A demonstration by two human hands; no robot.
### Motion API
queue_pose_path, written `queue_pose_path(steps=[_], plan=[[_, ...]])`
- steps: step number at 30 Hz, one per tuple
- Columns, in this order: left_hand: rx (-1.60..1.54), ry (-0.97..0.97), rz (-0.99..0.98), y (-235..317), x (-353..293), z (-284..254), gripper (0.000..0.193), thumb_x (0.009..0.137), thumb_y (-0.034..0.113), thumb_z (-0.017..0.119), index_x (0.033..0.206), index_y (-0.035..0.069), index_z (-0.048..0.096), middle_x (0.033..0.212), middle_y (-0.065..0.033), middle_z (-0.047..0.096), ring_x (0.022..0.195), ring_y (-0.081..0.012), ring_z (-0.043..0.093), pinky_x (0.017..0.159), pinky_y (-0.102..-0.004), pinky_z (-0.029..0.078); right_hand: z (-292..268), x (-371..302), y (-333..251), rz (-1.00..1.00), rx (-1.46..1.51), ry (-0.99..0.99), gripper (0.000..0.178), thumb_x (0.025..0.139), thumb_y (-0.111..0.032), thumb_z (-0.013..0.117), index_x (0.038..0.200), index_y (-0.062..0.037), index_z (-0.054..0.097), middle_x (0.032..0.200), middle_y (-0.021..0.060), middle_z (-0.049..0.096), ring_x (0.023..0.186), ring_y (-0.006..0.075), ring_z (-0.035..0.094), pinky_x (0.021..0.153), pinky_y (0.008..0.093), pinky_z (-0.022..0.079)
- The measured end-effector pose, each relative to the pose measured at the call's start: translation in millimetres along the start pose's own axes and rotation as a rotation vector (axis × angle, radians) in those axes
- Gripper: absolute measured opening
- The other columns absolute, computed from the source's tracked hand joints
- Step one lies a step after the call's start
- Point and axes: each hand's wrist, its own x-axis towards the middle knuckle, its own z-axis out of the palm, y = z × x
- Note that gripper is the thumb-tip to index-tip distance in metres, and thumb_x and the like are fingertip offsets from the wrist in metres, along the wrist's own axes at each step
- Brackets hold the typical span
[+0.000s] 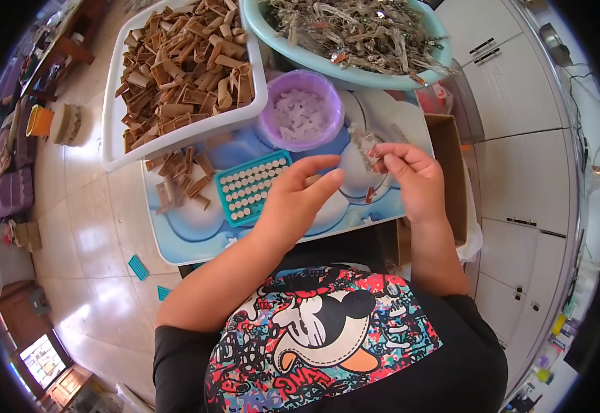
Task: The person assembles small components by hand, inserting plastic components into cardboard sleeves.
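My right hand pinches a small bundle of clear plastic and thin wire between thumb and fingers, over the right part of the blue patterned table. A reddish-brown tip shows below it; whether it belongs to the bundle I cannot tell. To the left, my left hand hovers with thumb and forefinger apart and nothing visible between them. Beneath its edge is a teal tray with rows of round cream plugs. Small whitish pieces fill a purple bowl just beyond both hands.
A white bin heaped with brown half-tube pieces overhangs the table's far left. Loose brown pieces lie below it. A light-blue basin of clear wired parts stands far right. A cardboard box sits right of the table; small teal trays lie on the floor.
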Motion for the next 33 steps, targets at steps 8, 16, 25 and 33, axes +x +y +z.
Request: queue_pose_path(steps=[8,16,25,33], plan=[[-0.162,0.025,-0.028,-7,22,19,0.015,0.087,0.019,0.062,0.092,0.005,0.060,0.060,0.0088,0.043,0.045,0.0007,0.027,0.039,-0.0176,0.017,-5,-10,1,-0.050,-0.196,0.014,0.018,0.090,-0.006,0.054,0.103,0.0014,0.063,0.095,0.0064,0.066,0.078,0.0109,0.060,0.071,0.0235,0.048],[-0.220,0.066,-0.095,-18,16,9,0.016,0.088,0.020,0.061,0.090,0.004,0.060,0.060,0.0066,0.042,0.043,-0.0004,0.026,0.038,-0.0177,0.016,-30,28,25,-0.061,-0.308,0.191,0.018,0.088,-0.006,0.055,0.103,-0.0004,0.064,0.092,0.0054,0.066,0.076,0.0103,0.060,0.070,0.0231,0.047],[-0.255,0.070,-0.119,-26,12,2,0.017,0.085,0.023,0.065,0.079,0.009,0.057,0.058,0.0057,0.045,0.043,-0.0010,0.031,0.038,-0.0188,0.020,7,-1,3,-0.766,-0.948,-0.153,0.041,0.066,-0.001,0.066,0.106,-0.0114,0.065,0.095,0.0079,0.059,0.075,0.0237,0.058,0.063,0.0329,0.046],[-0.156,0.151,-0.055,-27,-4,-6,0.017,0.085,0.022,0.064,0.078,0.009,0.056,0.058,0.0057,0.045,0.047,-0.0005,0.032,0.041,-0.0179,0.022,25,-12,0,-0.744,-0.834,-0.128,0.023,0.073,-0.004,0.068,0.095,-0.0044,0.064,0.080,0.0094,0.061,0.068,0.0259,0.058,0.061,0.0333,0.046]])
